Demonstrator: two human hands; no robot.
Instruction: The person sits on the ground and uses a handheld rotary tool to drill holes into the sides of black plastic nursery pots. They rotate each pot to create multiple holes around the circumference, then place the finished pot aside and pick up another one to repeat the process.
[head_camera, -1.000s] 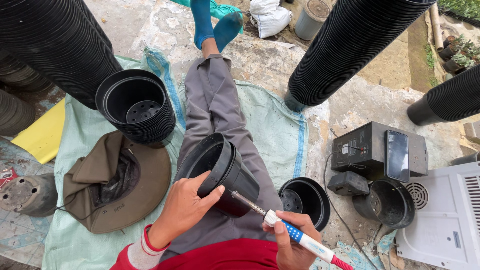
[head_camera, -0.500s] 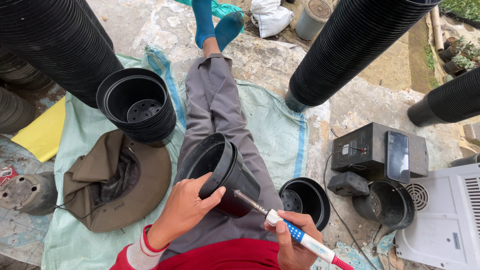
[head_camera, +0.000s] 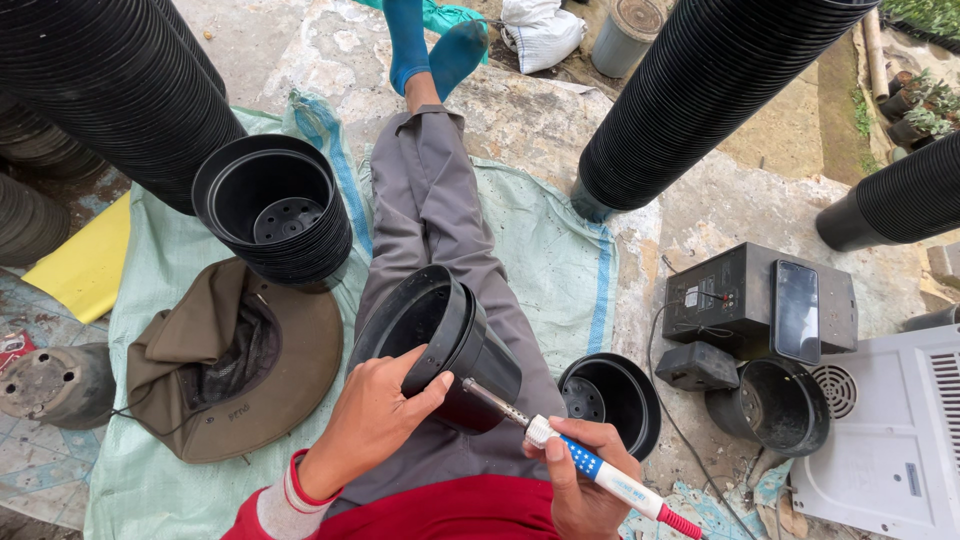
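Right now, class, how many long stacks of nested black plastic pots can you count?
4: one upper left, one lying at the left edge, one leaning upper right, one at the right edge. Others may lie out of view.

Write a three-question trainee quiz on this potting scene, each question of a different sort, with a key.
1. True or false: the left hand grips the rim of the tilted black plastic nursery pot on the lap.
2. Which hand holds the blue-and-white-handled soldering iron?
A. left
B. right
C. neither
3. Fill in: the iron's metal tip touches the held pot near its ____.

Key:
1. True.
2. B, the right hand.
3. Base.
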